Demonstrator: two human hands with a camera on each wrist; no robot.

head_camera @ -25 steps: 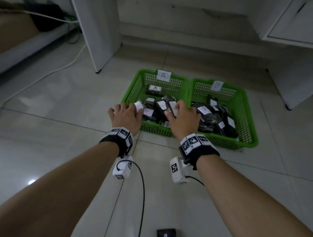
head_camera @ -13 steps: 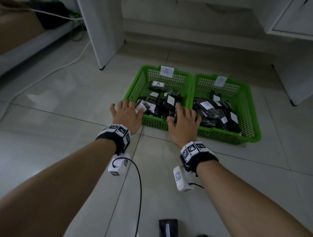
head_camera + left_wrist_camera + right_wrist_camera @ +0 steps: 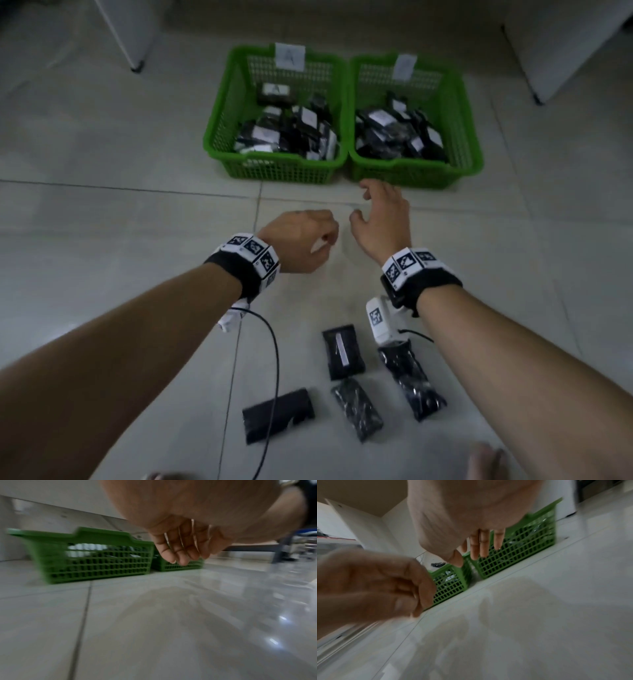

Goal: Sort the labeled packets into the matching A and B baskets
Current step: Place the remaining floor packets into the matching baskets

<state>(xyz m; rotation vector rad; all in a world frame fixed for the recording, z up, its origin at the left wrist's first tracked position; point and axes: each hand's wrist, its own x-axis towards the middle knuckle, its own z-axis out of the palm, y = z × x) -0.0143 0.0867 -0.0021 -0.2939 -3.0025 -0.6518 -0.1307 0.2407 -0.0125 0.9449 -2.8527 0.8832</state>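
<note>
Two green plastic mesh baskets sat side by side, touching, on the glossy pale tiled floor: basket A on the left and basket B on the right, each with a white paper label on its far rim and a heap of shiny black labeled packets inside. Four more black packets lay on the tiles nearer the person, under the forearms, one showing a white strip. The left hand hovered above the floor with fingers loosely curled, holding nothing. The right hand hung just short of basket B, fingers relaxed and spread, also empty. Both wrists wore black bands with square-patterned markers; a black cable trailed across one loose packet.
</note>
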